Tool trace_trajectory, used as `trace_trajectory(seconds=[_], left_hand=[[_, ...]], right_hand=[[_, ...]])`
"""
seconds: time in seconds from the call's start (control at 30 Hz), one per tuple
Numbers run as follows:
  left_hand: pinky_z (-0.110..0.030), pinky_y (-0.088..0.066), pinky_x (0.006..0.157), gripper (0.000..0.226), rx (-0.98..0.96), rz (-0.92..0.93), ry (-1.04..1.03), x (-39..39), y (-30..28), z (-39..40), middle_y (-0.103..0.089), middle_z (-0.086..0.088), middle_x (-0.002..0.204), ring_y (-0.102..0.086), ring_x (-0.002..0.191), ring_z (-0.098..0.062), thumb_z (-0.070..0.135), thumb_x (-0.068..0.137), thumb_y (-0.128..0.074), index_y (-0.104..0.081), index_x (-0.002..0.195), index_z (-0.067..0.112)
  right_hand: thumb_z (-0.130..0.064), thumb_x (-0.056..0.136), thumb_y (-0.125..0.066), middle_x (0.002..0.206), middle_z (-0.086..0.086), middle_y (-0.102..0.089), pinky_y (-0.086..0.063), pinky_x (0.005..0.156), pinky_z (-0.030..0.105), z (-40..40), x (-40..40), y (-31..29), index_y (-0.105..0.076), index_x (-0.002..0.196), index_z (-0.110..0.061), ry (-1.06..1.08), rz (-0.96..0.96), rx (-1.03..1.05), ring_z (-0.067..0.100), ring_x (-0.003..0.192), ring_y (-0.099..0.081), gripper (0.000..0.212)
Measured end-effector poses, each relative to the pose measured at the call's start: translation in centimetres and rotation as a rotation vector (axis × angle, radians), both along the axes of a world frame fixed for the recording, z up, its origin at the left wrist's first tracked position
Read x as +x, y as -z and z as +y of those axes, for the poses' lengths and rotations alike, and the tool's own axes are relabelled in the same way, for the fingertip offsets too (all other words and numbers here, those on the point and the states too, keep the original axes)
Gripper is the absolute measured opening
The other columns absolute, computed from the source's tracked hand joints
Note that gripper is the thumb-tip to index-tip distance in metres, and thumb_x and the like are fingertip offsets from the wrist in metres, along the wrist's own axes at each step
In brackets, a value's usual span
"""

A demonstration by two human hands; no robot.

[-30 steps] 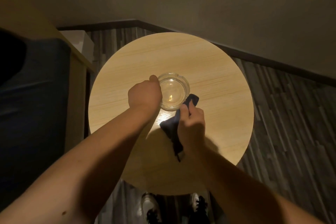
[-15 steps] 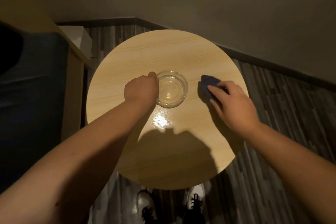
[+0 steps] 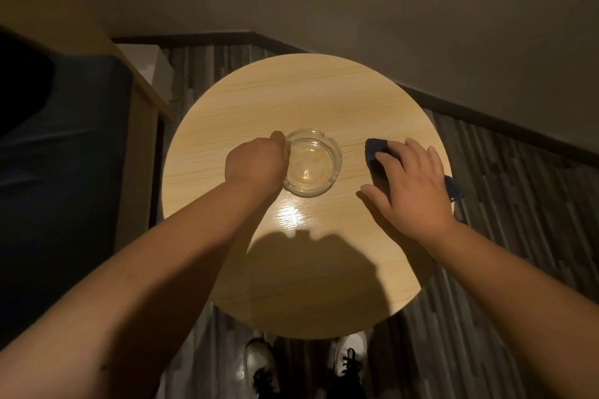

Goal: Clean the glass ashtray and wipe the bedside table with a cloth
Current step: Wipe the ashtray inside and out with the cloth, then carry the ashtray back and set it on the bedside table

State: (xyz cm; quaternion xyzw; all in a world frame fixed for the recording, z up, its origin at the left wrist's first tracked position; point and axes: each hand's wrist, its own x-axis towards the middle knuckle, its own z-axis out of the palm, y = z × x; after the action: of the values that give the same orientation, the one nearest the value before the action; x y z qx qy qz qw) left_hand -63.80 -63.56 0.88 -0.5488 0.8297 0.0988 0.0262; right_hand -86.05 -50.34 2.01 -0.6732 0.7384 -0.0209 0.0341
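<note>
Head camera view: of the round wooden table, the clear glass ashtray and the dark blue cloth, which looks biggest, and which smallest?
1. Round wooden table, by far the largest.
2. Clear glass ashtray.
3. Dark blue cloth, smallest as seen; the right hand covers most of it, so its full size stays unsure.

No readable text, labels, brands or numbers anywhere. Glass ashtray, cloth, desk top and white box by the wall all plain, no markings legible.
</note>
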Motion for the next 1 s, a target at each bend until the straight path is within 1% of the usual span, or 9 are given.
trace_trajectory(seconds=[0.1, 0.17, 0.23, 0.33, 0.43, 0.53, 0.77, 0.87, 1.0], left_hand=[[-0.035, -0.042, 0.062, 0.046, 0.016, 0.157, -0.021, 1.3, -0.1, 0.4, -0.060, -0.008, 0.103, -0.058, 0.085, -0.030, 0.051, 0.099, -0.026, -0.053, 0.114, 0.017], [-0.039, -0.046, 0.083, 0.062, 0.119, 0.284, 0.024, 2.8, 0.0, 0.9, -0.052, -0.008, 0.129, -0.053, 0.110, -0.027, 0.062, 0.092, -0.036, -0.040, 0.137, 0.020], [-0.043, -0.036, 0.101, 0.093, 0.205, 0.310, 0.096, 3.9, 0.1, 1.5, -0.039, -0.005, 0.145, -0.039, 0.128, -0.024, 0.074, 0.077, -0.049, -0.021, 0.149, 0.022], [-0.043, -0.021, 0.108, 0.118, 0.193, 0.240, 0.173, 4.4, 0.6, 1.7, -0.032, -0.003, 0.152, -0.026, 0.136, -0.022, 0.080, 0.061, -0.061, -0.011, 0.151, 0.023], [-0.041, -0.014, 0.110, 0.118, 0.164, 0.250, 0.184, 4.0, 1.3, 1.6, -0.030, -0.007, 0.153, -0.019, 0.141, -0.020, 0.077, 0.061, -0.065, -0.014, 0.151, 0.022], [-0.037, -0.012, 0.111, 0.112, 0.138, 0.313, 0.157, 3.6, 1.7, 1.6, -0.032, -0.005, 0.153, -0.023, 0.140, -0.020, 0.075, 0.061, -0.066, -0.022, 0.149, 0.021], [-0.030, -0.018, 0.106, 0.105, 0.164, 0.474, 0.138, 4.0, 1.0, 1.9, -0.042, 0.003, 0.146, -0.034, 0.132, -0.018, 0.072, 0.058, -0.068, -0.031, 0.144, 0.025], [-0.036, -0.025, 0.109, 0.104, 0.182, 0.480, 0.126, 4.6, -0.6, 1.7, -0.041, 0.001, 0.147, -0.036, 0.133, -0.020, 0.066, 0.060, -0.074, -0.031, 0.144, 0.023], [-0.033, -0.024, 0.108, 0.105, 0.147, 0.468, 0.098, 6.2, -4.3, 1.7, -0.041, -0.003, 0.148, -0.035, 0.134, -0.022, 0.057, 0.062, -0.080, -0.030, 0.146, 0.019]], right_hand=[[-0.061, 0.087, -0.048, 0.139, 0.012, -0.047, -0.038, 0.098, 0.047, -1.0, 2.3, -0.7, -0.043, 0.138, -0.010, -0.034, -0.168, -0.019, 0.031, 0.122, -0.048, 0.072], [-0.067, 0.080, -0.056, 0.146, 0.011, -0.039, -0.043, 0.094, 0.044, -1.8, 3.7, -0.5, -0.026, 0.148, -0.012, -0.001, -0.377, 0.114, 0.030, 0.124, -0.048, 0.092], [-0.070, 0.070, -0.066, 0.152, 0.008, -0.031, -0.039, 0.100, 0.041, -2.8, 4.1, 0.0, -0.012, 0.152, -0.016, 0.033, -0.464, 0.221, 0.028, 0.131, -0.040, 0.113], [-0.074, 0.061, -0.069, 0.153, 0.006, -0.032, -0.025, 0.109, 0.045, -3.8, 4.3, 1.1, -0.012, 0.152, -0.017, 0.005, -0.383, 0.197, 0.027, 0.139, -0.026, 0.121], [-0.071, 0.060, -0.072, 0.156, 0.003, -0.028, -0.011, 0.114, 0.044, -4.3, 4.4, 1.9, -0.014, 0.152, -0.019, -0.007, -0.434, 0.182, 0.023, 0.146, -0.011, 0.121], [-0.067, 0.060, -0.076, 0.157, 0.005, -0.027, -0.006, 0.117, 0.043, -4.5, 4.5, 2.7, -0.017, 0.151, -0.021, 0.023, -0.498, 0.148, 0.021, 0.147, -0.007, 0.118], [-0.061, 0.057, -0.081, 0.156, 0.005, -0.028, -0.006, 0.119, 0.044, -4.4, 5.0, 2.4, -0.021, 0.150, -0.023, 0.034, -0.572, 0.110, 0.019, 0.147, -0.009, 0.116], [-0.059, 0.057, -0.082, 0.154, 0.004, -0.032, -0.013, 0.118, 0.047, -4.7, 5.8, 0.5, -0.025, 0.149, -0.020, 0.015, -0.615, 0.085, 0.021, 0.144, -0.018, 0.115], [-0.050, 0.061, -0.084, 0.152, 0.004, -0.034, -0.016, 0.114, 0.037, -5.2, 7.0, -3.2, -0.026, 0.149, -0.018, -0.047, -0.611, 0.045, 0.021, 0.141, -0.024, 0.110]])
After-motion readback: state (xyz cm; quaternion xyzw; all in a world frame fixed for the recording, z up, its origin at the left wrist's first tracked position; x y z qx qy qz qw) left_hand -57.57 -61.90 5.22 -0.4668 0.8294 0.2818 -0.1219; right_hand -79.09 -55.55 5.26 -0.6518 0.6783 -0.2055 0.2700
